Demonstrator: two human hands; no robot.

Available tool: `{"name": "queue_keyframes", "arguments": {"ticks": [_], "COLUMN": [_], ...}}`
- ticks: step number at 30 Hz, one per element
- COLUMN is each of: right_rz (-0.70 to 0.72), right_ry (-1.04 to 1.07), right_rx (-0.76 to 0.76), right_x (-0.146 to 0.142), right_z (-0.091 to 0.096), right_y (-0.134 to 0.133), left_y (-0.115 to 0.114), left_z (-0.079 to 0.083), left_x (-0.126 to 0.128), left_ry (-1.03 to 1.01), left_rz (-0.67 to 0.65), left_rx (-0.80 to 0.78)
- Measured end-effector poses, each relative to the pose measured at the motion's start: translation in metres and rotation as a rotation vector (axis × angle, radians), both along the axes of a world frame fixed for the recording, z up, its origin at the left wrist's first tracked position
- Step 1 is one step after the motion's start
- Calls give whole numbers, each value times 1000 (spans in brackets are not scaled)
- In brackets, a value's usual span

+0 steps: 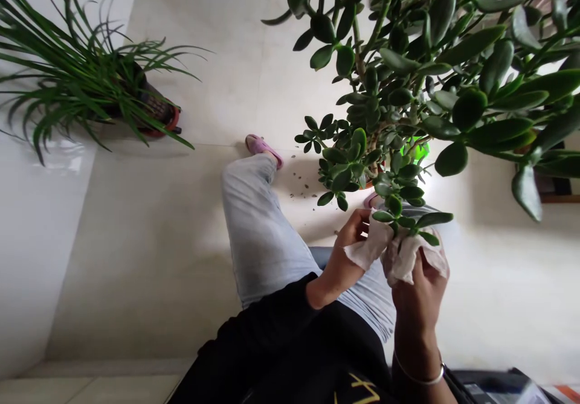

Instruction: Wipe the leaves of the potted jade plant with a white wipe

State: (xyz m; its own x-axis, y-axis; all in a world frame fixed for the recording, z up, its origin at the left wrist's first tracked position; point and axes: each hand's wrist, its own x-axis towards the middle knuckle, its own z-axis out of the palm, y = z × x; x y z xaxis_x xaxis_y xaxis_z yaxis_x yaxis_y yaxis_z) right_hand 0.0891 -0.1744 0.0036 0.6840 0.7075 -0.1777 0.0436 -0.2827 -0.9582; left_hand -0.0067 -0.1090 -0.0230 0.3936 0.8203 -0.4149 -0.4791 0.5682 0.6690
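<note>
A large jade plant with thick, glossy green leaves fills the upper right. Its lowest sprig hangs between my two hands. My left hand is closed on a white tissue to the left of that sprig. On the other side, my right hand grips another piece of white tissue close against the leaves. Tissue and leaves hide most of the fingertips, and I cannot tell whether the two pieces are joined.
A spiky-leaved potted plant stands on the left by the white wall. Dark crumbs are scattered on the pale floor. Something bright green shows behind the jade plant. A dark bag-like object lies at the lower right.
</note>
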Motion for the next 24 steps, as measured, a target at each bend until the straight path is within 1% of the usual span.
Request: {"name": "queue_keyframes", "arguments": {"ticks": [1, 3, 6, 9, 13, 15, 20, 24], "right_rz": [-19, -24, 25, 54, 53, 53, 108, 135], "right_ry": [-16, -16, -11, -58, -179, -185, -19, 110], "right_rx": [-17, -48, -53, -43, -52, -63, -77, -65], "right_x": [-1, -1, 0, 0, 0, 0, 6, 12], "right_z": [4, 12, 20, 21, 21, 20, 16, 14], "right_y": [4, 10, 12, 13, 14, 14, 7, -4], "left_y": [0, 1, 1, 2, 6, 8, 10, 11], "left_z": [2, 7, 14, 16, 16, 17, 21, 24], "left_x": [-1, -3, -3, 0, 4, 4, -3, -8], "left_ry": [39, 127, 208, 234, 209, 216, 246, 180], "left_rz": [-7, -4, 62, 51, -3, -18, -58, -66], "left_rx": [38, 180, 373, 455, 462, 452, 426, 378]}}
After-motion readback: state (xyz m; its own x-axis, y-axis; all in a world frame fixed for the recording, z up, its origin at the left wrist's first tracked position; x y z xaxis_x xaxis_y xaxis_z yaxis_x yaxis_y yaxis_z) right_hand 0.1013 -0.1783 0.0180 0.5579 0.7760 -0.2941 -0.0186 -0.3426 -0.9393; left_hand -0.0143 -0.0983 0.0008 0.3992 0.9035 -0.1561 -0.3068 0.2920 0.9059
